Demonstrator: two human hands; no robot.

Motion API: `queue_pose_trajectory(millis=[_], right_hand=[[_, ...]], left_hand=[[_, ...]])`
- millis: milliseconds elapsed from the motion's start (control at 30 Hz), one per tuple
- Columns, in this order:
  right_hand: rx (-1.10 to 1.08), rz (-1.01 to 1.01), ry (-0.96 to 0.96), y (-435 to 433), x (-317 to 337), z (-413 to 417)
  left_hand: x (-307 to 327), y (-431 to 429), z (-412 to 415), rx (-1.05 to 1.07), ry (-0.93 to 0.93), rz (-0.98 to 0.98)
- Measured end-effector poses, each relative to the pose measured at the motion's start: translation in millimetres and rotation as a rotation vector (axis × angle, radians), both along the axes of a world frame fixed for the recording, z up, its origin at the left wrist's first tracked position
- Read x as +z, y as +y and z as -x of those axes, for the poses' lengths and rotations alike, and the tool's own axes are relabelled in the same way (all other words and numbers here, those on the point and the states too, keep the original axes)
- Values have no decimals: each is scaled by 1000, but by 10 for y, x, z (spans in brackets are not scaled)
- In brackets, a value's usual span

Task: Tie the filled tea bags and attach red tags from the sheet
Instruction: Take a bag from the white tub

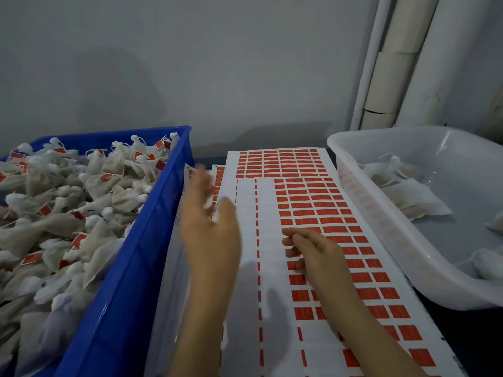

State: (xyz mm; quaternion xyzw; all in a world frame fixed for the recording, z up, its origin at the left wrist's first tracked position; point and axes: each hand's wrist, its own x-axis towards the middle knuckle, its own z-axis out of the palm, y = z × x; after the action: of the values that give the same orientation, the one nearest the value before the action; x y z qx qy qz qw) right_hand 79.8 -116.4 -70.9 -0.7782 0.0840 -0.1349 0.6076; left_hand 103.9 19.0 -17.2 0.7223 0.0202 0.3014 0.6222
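The long white tag sheet [304, 213] lies between two bins, with rows of red tags and a bare strip on its left side. My left hand [209, 227] hovers over the sheet's left edge beside the blue crate, blurred, with straight fingers and nothing in it. My right hand [313, 254] is on the sheet with its fingers curled down onto red tags at the edge of the bare strip. Whether it pinches a tag is unclear. Tied tea bags with red tags [60, 213] fill the blue crate [141, 254]. A few untagged tea bags [408, 194] lie in the white tub [375, 221].
A grey wall stands close behind the bins, with white pipes [392, 63] at the right. More tag sheets [217, 175] lie under the top one. The dark table edge [462, 336] shows at the lower right.
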Motion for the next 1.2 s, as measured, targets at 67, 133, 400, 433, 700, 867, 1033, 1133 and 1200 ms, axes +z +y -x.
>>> queue_pose_trajectory(millis=[67,133,400,433,700,867,1033,1133,1200], right_hand=[[-65,-14,-49,-42,7,3],[-126,-9,-98,-66,49,30],[-14,300,-122,-172,393,157],[7,343,-127,-206,491,203],[-137,654,19,-950,1330,70],[-231,983,407,-1639,1010,-723],[-269,942,659,-2018,497,-903],[-252,888,762,-2097,365,-918],[-327,792,744,-2096,389,-930]], left_hand=[[-194,-197,-8,-147,289,-366],[-439,-349,24,-283,510,-803],[-744,-430,23,-303,601,-1299],[-744,-435,27,-302,608,-1301],[-767,-453,32,-293,619,-1312],[-749,-457,40,-296,612,-1289],[-726,-441,60,-312,604,-1276],[-734,-429,44,-315,604,-1280],[-740,-426,41,-310,604,-1280]])
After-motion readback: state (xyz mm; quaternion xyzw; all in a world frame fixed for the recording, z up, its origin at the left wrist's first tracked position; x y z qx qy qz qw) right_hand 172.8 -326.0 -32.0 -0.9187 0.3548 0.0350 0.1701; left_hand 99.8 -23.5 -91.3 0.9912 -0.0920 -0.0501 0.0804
